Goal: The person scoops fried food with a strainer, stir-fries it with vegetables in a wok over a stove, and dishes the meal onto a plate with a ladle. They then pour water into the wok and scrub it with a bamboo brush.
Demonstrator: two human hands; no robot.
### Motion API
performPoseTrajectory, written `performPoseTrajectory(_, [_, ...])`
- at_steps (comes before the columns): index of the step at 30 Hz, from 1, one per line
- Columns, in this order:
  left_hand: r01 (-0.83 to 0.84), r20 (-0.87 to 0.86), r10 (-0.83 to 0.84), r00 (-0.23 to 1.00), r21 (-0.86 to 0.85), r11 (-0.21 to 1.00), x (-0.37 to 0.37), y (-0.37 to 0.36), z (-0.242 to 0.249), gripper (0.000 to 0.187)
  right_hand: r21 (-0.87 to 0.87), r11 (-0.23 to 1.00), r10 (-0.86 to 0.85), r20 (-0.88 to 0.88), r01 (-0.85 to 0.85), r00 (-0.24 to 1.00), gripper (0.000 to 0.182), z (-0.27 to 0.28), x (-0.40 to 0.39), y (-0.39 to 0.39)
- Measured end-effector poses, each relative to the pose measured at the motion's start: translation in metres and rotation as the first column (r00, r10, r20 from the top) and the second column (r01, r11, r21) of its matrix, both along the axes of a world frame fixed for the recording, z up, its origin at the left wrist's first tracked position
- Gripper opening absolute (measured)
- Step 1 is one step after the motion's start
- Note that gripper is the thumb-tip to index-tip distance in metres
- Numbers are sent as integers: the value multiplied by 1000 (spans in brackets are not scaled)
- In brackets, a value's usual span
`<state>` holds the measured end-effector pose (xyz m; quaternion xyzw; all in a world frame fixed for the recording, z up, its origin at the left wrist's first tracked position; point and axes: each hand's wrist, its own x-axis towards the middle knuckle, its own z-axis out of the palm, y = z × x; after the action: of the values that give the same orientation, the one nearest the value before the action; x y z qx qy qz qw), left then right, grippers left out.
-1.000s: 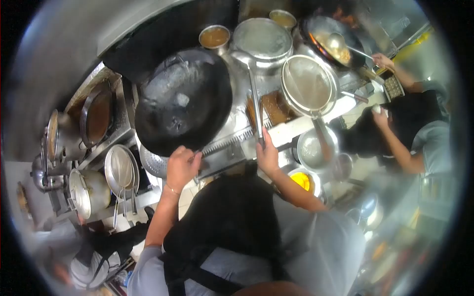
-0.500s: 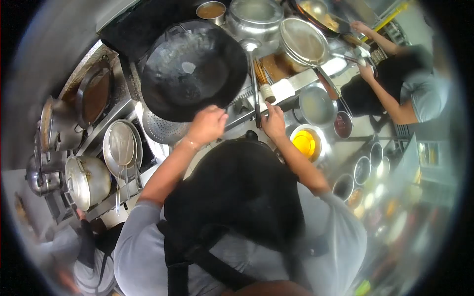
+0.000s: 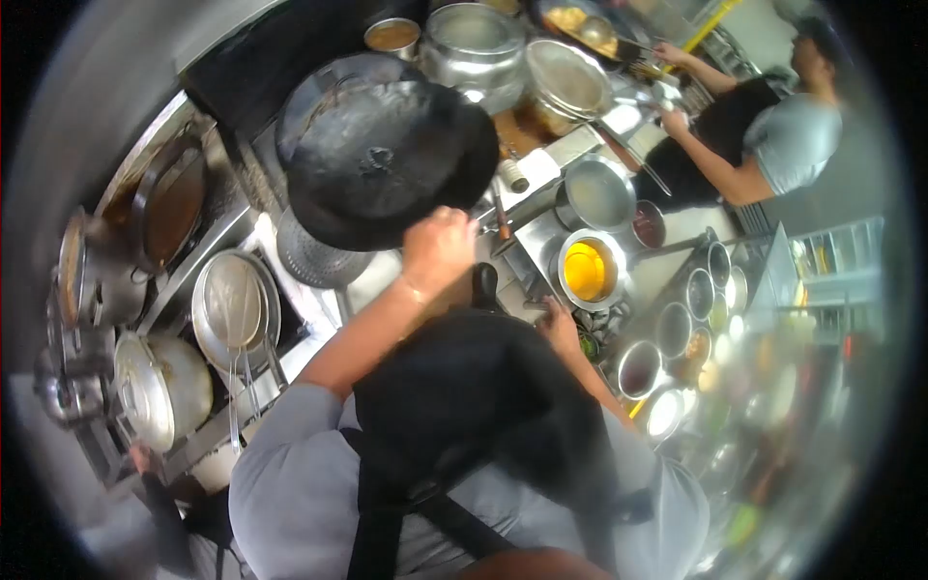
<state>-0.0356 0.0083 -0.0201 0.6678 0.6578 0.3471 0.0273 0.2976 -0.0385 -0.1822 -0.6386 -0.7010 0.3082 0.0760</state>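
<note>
A large black wok (image 3: 396,164) sits tilted on the stove in front of me. My left hand (image 3: 440,253) is closed at its near right rim, with the grip point partly hidden by the fingers. Lower right, my right hand (image 3: 558,327) is away from the wok, close to the metal pot of yellow liquid (image 3: 588,271); its fingers are smeared and partly hidden. Between the wok and the counter lies a bamboo brush (image 3: 512,174), bound at one end. A long tool handle (image 3: 501,220) points toward me beside it.
Beyond the wok stand a lidded steel pot (image 3: 474,43) and a strainer over a pot (image 3: 568,77). On the left are a perforated ladle (image 3: 319,253), mesh strainers (image 3: 232,295) and a large pot (image 3: 162,387). A co-worker (image 3: 754,135) cooks at the right; several ingredient tins (image 3: 674,329) line a counter.
The wok has tipped and shifted slightly right, with my left hand moving right along it. My right hand has left the ladle's handle and dropped lower right. The ladle's bowl no longer shows.
</note>
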Motion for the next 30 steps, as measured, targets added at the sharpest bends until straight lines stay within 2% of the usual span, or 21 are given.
performPoseTrajectory(1, [-27,-59,26,998,-24,999,-9,8,10,28,8,1000,27,4,-27,1000,63,2,5,-3])
performPoseTrajectory(3, [-38,-109,38,993,-1,999,-32,29,18,31,-7,1000,-25,24,25,999,62,3,9,-7])
performPoseTrajectory(5, [-62,-135,65,989,29,998,-59,57,8,31,95,994,48,16,-50,999,62,3,9,0])
performPoseTrajectory(7, [-145,-132,145,981,6,989,-80,86,-12,30,76,997,13,-57,-9,998,61,27,0,19])
performPoseTrajectory(9, [-215,-145,208,967,-39,976,-99,110,-36,31,232,971,71,-68,-54,995,59,30,-4,49])
performPoseTrajectory(10, [-215,-155,206,966,-49,975,-110,118,-48,31,194,981,38,-88,-20,995,56,61,-12,65])
performPoseTrajectory(12, [-221,-169,204,964,-88,971,-121,130,-64,31,490,870,85,-31,-59,996,58,79,-11,104])
performPoseTrajectory(14, [-216,-167,197,966,-108,970,-123,133,-70,31,614,783,80,55,-97,995,63,136,-8,151])
performPoseTrajectory(17, [-251,-209,220,953,-138,958,-120,139,-72,26,754,655,-163,216,-58,963,70,189,9,217])
performPoseTrajectory(18, [-287,-247,246,937,-143,947,-119,139,-72,23,774,631,-206,233,-52,950,72,188,24,244])
performPoseTrajectory(19, [-287,-256,245,935,-145,947,-109,138,-64,23,720,693,-277,248,15,928,72,191,34,265])
performPoseTrajectory(21, [-337,-228,368,901,164,927,-73,147,-51,26,650,756,-357,318,72,878,66,195,49,297])
performPoseTrajectory(22, [-275,-169,297,940,140,951,-56,155,-51,34,648,758,-356,317,74,879,66,198,57,314])
performPoseTrajectory(23, [-165,-41,170,985,117,979,-38,165,-51,31,411,896,-290,251,170,923,62,199,64,329])
performPoseTrajectory(24, [-17,86,7,996,117,993,-20,179,-61,29,134,965,-244,166,223,955,63,199,70,339])
performPoseTrajectory(25, [86,361,-48,931,-89,992,5,192,-64,31,127,968,-237,169,217,957,63,197,75,343])
performPoseTrajectory(26, [237,612,-37,790,-249,939,32,205,-65,32,60,977,-203,-20,204,979,63,195,79,343])
performPoseTrajectory(27, [414,858,28,512,-275,868,54,217,-67,37,-4,984,-177,-210,180,962,65,192,84,341])
performPoseTrajectory(28, [517,918,213,333,-367,773,75,232,-64,51,112,954,-242,-252,277,937,64,177,94,340])
performPoseTrajectory(30, [670,932,350,91,-317,671,116,253,-44,100,155,905,-345,-277,397,897,64,162,110,328])
